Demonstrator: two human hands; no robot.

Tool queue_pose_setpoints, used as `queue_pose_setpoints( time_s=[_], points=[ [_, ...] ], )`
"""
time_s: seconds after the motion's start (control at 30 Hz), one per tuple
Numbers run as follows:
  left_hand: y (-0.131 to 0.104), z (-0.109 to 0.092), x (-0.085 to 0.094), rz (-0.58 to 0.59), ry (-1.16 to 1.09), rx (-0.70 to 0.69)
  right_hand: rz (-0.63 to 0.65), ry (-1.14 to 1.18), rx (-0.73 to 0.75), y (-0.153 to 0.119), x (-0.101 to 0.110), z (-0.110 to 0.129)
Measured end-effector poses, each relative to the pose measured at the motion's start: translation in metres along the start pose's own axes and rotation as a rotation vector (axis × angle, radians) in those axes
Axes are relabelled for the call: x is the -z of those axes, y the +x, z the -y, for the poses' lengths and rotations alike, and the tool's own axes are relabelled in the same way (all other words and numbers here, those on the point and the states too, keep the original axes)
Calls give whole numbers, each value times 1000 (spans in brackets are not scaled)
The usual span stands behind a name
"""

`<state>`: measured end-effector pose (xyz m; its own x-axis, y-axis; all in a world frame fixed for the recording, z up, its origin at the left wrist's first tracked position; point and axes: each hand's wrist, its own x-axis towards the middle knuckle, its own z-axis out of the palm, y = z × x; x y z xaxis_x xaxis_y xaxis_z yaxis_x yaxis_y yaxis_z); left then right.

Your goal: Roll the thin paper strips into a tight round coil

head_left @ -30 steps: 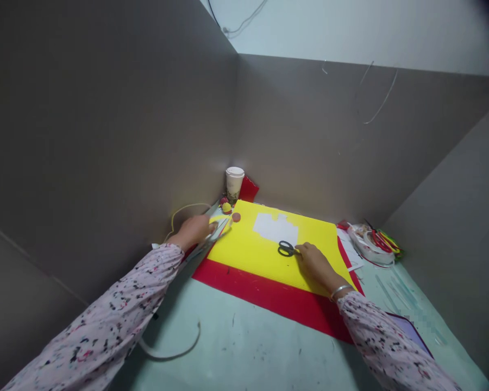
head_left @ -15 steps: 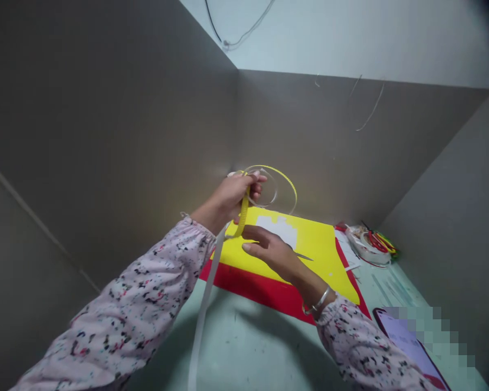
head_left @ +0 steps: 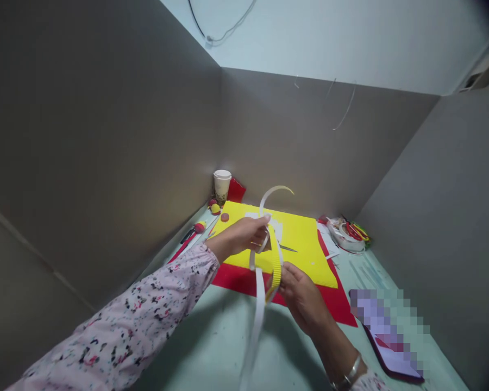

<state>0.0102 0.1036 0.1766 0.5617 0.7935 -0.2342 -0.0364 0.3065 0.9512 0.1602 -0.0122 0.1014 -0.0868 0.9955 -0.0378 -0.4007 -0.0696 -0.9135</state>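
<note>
A long corrugated strip (head_left: 276, 260), yellow on one face and white on the other, loops between my hands. My left hand (head_left: 248, 234) pinches it above the yellow sheet, and one end curls up beyond the fingers. Lower and to the right, my right hand (head_left: 303, 298) has its fingers closed on the strip's lower bend. A pale strip (head_left: 257, 315) hangs down toward me. Beneath the hands, a yellow sheet (head_left: 299, 228) lies on a red sheet (head_left: 334, 304), with white paper and a pointed metal blade on top.
A lidded paper cup (head_left: 222, 185) stands at the back left, with small red and yellow pieces (head_left: 215, 208) nearby. A bundle of coloured strips (head_left: 352, 233) lies at the back right. A phone (head_left: 385, 339) rests on the table's right side. Grey panels surround the table.
The view has shifted, bringing the cup into sight. My left hand has come lower over the sheet. My right hand has moved down and closed on the yellow strip.
</note>
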Motion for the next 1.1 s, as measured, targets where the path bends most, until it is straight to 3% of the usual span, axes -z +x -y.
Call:
queue_pose_setpoints(
  time_s=[0.13, 0.3, 0.43, 0.6, 0.7, 0.83, 1.0, 1.1],
  points=[
    [1, 10, 2, 6, 112, 9, -122, 55, -33, -13, 18, 0],
    [10, 14, 12, -65, 193, -158, -137, 76, -22, -20, 33, 6],
    [21, 10, 35, -201, 284, -234, -135, 91, -18, -23, 49, 13],
    [35, -3, 68, -305, 214, -360, -244, 186, 3, -22, 68, 11],
    [46, -1, 85, -354, 380, -403, -294, 274, 36, -19, 72, 12],
    [59, 23, 103, -398, 887, -395, -289, 267, 84, -16, 71, 26],
    [62, 68, 109, -401, 1019, -303, -340, 157, 277, -10, 70, 52],
    [59, 80, 96, -470, 1061, -281, -340, 125, 304, -1, 68, 54]
  ],
)
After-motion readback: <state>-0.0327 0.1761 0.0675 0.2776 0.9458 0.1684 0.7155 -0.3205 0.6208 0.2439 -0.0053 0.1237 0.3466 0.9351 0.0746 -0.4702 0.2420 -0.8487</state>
